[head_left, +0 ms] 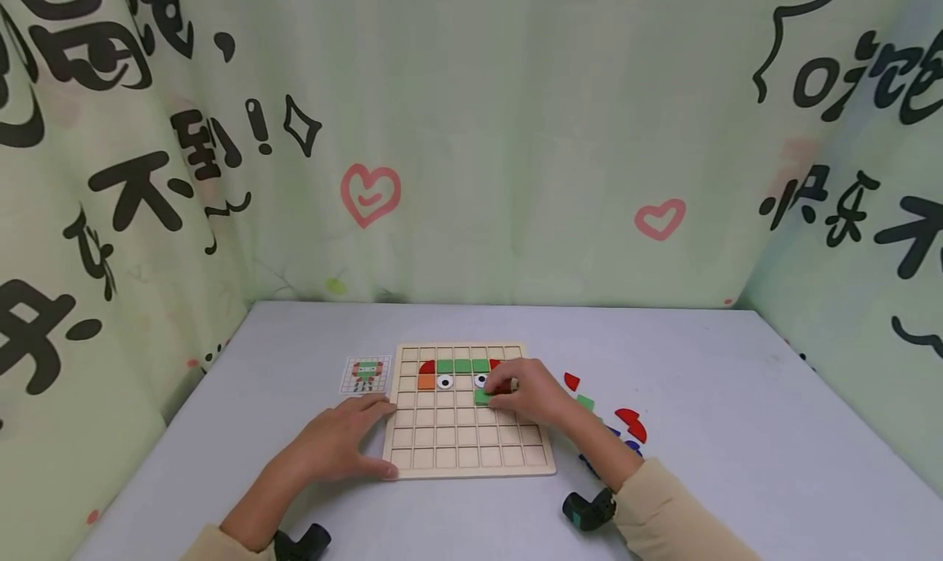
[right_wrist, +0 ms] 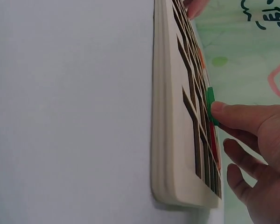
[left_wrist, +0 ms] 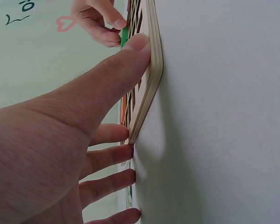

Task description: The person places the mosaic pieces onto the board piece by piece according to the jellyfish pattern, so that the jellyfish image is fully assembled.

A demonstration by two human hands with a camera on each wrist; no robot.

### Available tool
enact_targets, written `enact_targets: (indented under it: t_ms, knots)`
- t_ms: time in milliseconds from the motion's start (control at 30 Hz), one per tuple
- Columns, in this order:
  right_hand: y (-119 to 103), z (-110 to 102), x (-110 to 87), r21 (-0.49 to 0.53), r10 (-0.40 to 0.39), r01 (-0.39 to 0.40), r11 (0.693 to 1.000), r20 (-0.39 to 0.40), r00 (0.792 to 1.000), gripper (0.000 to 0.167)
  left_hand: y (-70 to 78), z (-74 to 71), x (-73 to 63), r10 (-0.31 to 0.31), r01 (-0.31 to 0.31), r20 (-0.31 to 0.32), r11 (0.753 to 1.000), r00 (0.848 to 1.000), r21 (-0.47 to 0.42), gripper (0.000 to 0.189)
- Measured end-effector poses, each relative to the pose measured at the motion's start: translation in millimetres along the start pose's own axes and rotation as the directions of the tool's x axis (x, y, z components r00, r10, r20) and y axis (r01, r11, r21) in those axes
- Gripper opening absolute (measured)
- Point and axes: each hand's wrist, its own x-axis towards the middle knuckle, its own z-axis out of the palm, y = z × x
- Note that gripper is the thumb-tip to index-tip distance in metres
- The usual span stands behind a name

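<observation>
A wooden grid board [head_left: 442, 438] lies on the table. My left hand [head_left: 342, 440] steadies it, thumb on the near left corner and spread fingers along the left edge. My right hand [head_left: 529, 389] pinches a green square tile [right_wrist: 211, 106] between thumb and finger, over the board's upper middle. In the upper rows sit a red quarter-round tile [head_left: 427, 367], a row of green squares [head_left: 462, 366], an orange square [head_left: 426, 382] and two eye tiles [head_left: 444, 382]. My right fingers partly cover the right-hand end of these rows.
Left of the board lies a small picture card [head_left: 366, 374] of a green-and-red figure on a grid. Loose red pieces [head_left: 632, 423], a green piece [head_left: 585, 401] and blue pieces lie to the right, some behind my right forearm. A curtain hangs behind the table [head_left: 773, 430].
</observation>
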Motion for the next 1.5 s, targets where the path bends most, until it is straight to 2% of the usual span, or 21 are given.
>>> enact_targets:
  t_ms: [300,500,833,1100,1500]
  knots:
    - [-4,8,5.7,0.013,0.000,0.000,1.000,-0.008,1.000,0.012,3.3,-0.9,1.8,-0.001,0.001,0.010,1.000,1.000,0.002,0.086]
    - [-8,12,10.5,-0.013,-0.051,0.051,0.999,0.015,0.999,0.009,5.0,-1.3,2.9,0.004,-0.004,0.010,1.000,1.000,0.002,0.085]
    - [-8,11,7.6,-0.022,-0.045,0.046,0.999,0.057,0.997,0.010,4.7,0.0,3.8,0.004,-0.004,0.012,1.000,1.000,0.004,0.086]
    - [-3,1,-5.4,-0.014,0.032,-0.032,0.999,-0.012,0.999,0.018,3.7,0.5,2.9,0.008,-0.008,0.009,1.000,1.000,0.007,0.086]
    - [8,-21,-29.7,-0.047,0.096,-0.101,0.994,-0.089,0.991,0.015,0.6,0.5,1.2,0.005,-0.005,-0.003,1.000,1.000,0.001,0.086]
